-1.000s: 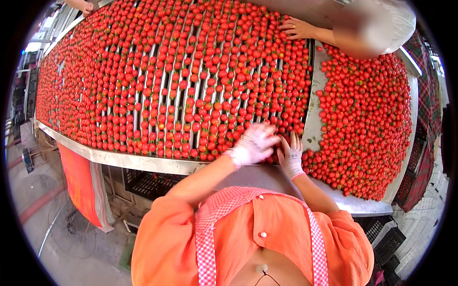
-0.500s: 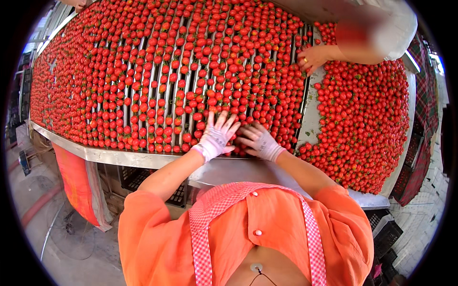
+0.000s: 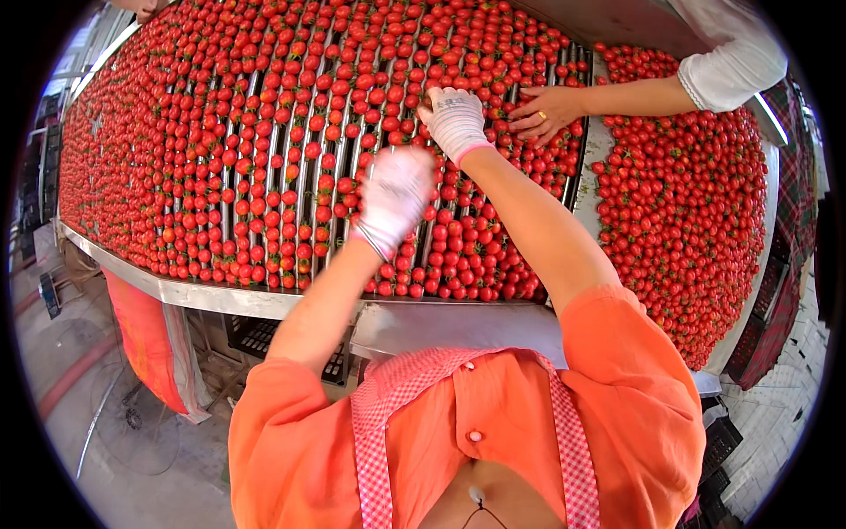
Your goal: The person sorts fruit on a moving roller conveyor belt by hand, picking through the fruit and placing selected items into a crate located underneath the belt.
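Note:
Small red tomatoes (image 3: 291, 167), many with green stems, lie in rows over a metal roller conveyor (image 3: 310, 189). My left hand (image 3: 398, 187), in a pale knit glove, is over the rollers in the middle; motion smears its fingers. Farther off and to the right, my right hand (image 3: 458, 122) wears a matching glove. Its fingers bend down among the tomatoes, closed, and the fingertips are hidden, so anything held cannot be made out. Just right of it, a co-worker's bare hand (image 3: 545, 115) with a ring lies spread over tomatoes.
A dense heap of tomatoes (image 3: 679, 212) fills the metal tray at the right. A steel rim (image 3: 256, 301) borders the conveyor's near side. Black crates (image 3: 247, 335) stand below, beside an orange-red sack (image 3: 145, 344). Another person's hand (image 3: 141, 7) shows at the far left edge.
Both my hands have moved away from the near edge, farther over the conveyor, the right one more. The co-worker's hand has shifted left onto the rollers. Tomatoes near me lie differently.

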A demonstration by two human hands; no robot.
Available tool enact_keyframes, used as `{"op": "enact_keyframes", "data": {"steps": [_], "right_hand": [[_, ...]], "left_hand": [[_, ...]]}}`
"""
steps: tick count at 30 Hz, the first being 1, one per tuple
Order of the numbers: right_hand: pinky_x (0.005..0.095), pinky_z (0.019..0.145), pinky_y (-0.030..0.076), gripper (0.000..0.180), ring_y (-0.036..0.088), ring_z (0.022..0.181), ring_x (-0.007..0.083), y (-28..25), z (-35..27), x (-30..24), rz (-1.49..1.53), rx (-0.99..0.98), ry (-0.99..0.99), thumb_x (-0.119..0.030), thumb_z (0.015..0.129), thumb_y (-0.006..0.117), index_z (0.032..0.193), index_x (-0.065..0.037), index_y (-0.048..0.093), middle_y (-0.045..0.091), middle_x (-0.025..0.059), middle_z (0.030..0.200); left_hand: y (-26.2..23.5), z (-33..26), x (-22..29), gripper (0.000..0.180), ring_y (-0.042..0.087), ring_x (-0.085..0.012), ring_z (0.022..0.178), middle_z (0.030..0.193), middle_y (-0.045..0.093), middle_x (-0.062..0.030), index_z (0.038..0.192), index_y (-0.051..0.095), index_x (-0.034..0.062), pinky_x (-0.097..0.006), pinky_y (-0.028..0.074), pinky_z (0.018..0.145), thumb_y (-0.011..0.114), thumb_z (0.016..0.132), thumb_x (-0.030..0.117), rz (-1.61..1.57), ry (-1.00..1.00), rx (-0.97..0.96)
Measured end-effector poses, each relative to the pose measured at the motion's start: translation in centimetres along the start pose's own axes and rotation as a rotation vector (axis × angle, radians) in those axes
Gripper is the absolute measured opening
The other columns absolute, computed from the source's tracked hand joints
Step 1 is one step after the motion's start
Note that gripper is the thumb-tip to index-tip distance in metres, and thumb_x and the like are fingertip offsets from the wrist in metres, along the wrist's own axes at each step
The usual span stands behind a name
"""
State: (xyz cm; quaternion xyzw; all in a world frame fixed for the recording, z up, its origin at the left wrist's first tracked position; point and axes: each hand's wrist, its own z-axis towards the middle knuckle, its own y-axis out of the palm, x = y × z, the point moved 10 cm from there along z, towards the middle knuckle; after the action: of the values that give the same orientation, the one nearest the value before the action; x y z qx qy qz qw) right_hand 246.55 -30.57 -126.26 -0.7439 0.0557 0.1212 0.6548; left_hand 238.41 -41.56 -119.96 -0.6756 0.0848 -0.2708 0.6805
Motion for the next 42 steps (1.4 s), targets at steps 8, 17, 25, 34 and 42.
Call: {"op": "enact_keyframes", "data": {"steps": [8, 17, 25, 34, 42], "right_hand": [[0.0462, 0.099, 0.049, 0.042, 0.062, 0.119, 0.0312, 1.9, 0.4, 0.6, 0.211, -0.199, -0.006, -0.041, 0.095, 0.061, 0.123, -0.01, 0.064, 0.067, 0.0126, 0.122], [0.0451, 0.09, 0.053, 0.03, 0.066, 0.101, 0.0346, -1.0, -2.6, 0.6, 0.486, 0.106, -0.11, -0.03, 0.091, 0.063, 0.118, -0.016, 0.069, 0.064, 0.0139, 0.115], [0.043, 0.077, 0.056, 0.029, 0.068, 0.098, 0.0318, 1.4, -2.6, -7.4, -0.087, -0.144, -0.404, -0.016, 0.088, 0.068, 0.116, -0.012, 0.063, 0.063, 0.0125, 0.108], [0.0421, 0.081, 0.054, 0.034, 0.066, 0.094, 0.0324, -1.5, -11.9, -1.7, 0.931, 0.283, -0.138, -0.016, 0.09, 0.069, 0.122, -0.007, 0.059, 0.062, 0.0161, 0.107], [0.0418, 0.087, 0.054, 0.029, 0.066, 0.102, 0.0308, -3.6, -16.1, -6.9, 0.862, 0.005, -0.626, -0.015, 0.085, 0.071, 0.111, -0.004, 0.066, 0.067, 0.0131, 0.111]], "left_hand": [[-2.5, 11.1, -11.5, 0.041, 0.052, -0.0303, 0.126, 0.127, 0.063, -0.0092, 0.115, 0.071, 0.0133, -0.045, 0.039, 0.108, 0.068, 0.087, 0.042, 0.326, -0.321, 0.052], [0.1, 14.3, -10.9, 0.046, 0.04, -0.0289, 0.14, 0.141, 0.055, -0.0103, 0.124, 0.067, 0.0139, -0.05, 0.029, 0.112, 0.064, 0.091, 0.045, 0.658, -0.325, -0.187], [-3.7, 10.7, -13.9, 0.035, 0.056, -0.0298, 0.123, 0.124, 0.066, -0.0095, 0.106, 0.072, 0.0065, -0.046, 0.045, 0.103, 0.073, 0.085, 0.035, -0.475, -0.399, 0.275], [2.8, -3.6, -7.2, 0.032, 0.061, -0.0293, 0.114, 0.12, 0.065, -0.0119, 0.118, 0.062, 0.003, -0.046, 0.052, 0.101, 0.069, 0.087, 0.008, -2.573, -0.462, 0.292], [12.6, -16.0, -2.3, 0.027, 0.065, -0.0227, 0.106, 0.112, 0.07, -0.007, 0.111, 0.069, 0.011, -0.037, 0.06, 0.083, 0.065, 0.094, 0.032, -2.638, -1.257, 0.354]]}}
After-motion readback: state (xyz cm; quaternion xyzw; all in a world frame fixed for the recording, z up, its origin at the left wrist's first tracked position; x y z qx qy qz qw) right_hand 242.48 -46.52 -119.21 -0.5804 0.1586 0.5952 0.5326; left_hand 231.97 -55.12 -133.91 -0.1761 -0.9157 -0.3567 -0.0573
